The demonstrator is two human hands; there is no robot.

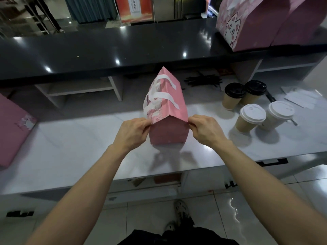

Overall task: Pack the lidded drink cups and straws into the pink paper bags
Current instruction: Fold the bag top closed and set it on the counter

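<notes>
1. I see the pink paper bag (167, 110) standing on the white counter (88, 149), right in front of the person, its top folded to a ridge with the white handles (160, 96) lying flat across it; my guess is it sits central so both hands can reach its corners evenly
2. The left hand (133, 132) pinches the bag's near-left top corner between thumb and curled fingers; the right hand (206, 130) pinches the near-right corner the same way. I judge the paired grip is there to pull the folded mouth apart or square up the sides, though I cannot tell which
3. Four lidded cups wait just right of the bag: two with black lids (245, 90) behind, two with white lids (266, 112) nearer, grouped close together and within easy reach of the right hand
4. The black straws (203, 81) lie in a loose heap behind the bag, beneath the dark upper counter (106, 52)
5. Further pink bags (251, 23) stand on that upper counter at the right, and a flat pink one (12, 129) lies at the left edge
6. None of the four cups has gone in, so packing of these looks barely begun
</notes>
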